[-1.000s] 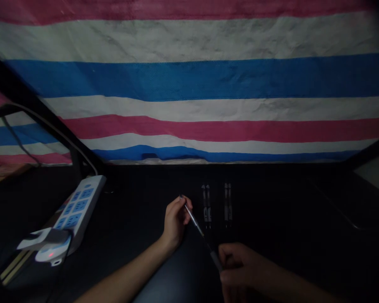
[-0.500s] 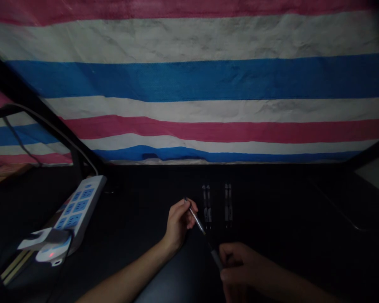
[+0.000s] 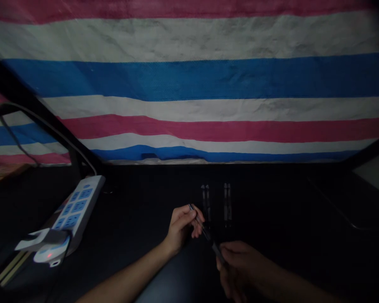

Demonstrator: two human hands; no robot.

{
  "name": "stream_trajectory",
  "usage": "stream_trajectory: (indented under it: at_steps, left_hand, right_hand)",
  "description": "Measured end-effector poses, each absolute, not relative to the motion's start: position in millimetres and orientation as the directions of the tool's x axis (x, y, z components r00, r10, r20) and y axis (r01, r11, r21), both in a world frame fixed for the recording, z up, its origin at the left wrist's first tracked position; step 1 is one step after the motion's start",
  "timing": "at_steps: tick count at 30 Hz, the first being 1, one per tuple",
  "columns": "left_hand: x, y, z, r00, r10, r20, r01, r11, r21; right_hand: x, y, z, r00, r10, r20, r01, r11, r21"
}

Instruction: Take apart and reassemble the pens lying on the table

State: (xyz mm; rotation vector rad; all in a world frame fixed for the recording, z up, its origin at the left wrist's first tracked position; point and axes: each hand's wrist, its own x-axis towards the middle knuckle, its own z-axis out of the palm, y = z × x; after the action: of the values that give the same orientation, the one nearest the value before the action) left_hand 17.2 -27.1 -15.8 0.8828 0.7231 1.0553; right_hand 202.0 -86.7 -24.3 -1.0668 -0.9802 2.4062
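A thin pen [image 3: 204, 229] runs slantwise between my two hands over the dark table [image 3: 139, 219]. My left hand [image 3: 183, 225] pinches its upper end with closed fingers. My right hand [image 3: 240, 265] is closed around its lower end, where a grey tip shows at the fingers. Two pairs of dark pens, one pair [image 3: 206, 202] and the other [image 3: 227, 202], lie side by side on the table just beyond my hands, pointing away from me.
A white power strip [image 3: 77, 208] with blue sockets lies at the left, with a plug and a red light [image 3: 49, 252] at its near end and cables running off. A striped red, white and blue tarp [image 3: 189, 84] hangs behind the table.
My left hand has slid down and to the right along the pen, towards my right hand. The visible length of pen between the hands has shortened.
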Motion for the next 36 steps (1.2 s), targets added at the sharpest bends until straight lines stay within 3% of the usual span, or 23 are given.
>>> stream_trajectory:
  at_steps: [23,28,36]
  left_hand:
    - [18,-30,-14,0.188,0.975,-0.115,-0.410,0.184,0.893]
    - [18,-31,-14,0.192,0.976,-0.107,-0.399,0.177,0.900]
    - [18,-32,-15,0.205,0.973,-0.110,-0.397,0.185,0.899]
  right_hand:
    - [203,-89,-14,-0.647,0.591,-0.481,-0.058,-0.668,-0.742]
    - [203,-90,-15,-0.599,0.622,-0.504,0.007,-0.626,-0.780]
    - [203,-91,-19,-0.609,0.634,-0.477,-0.034,-0.622,-0.782]
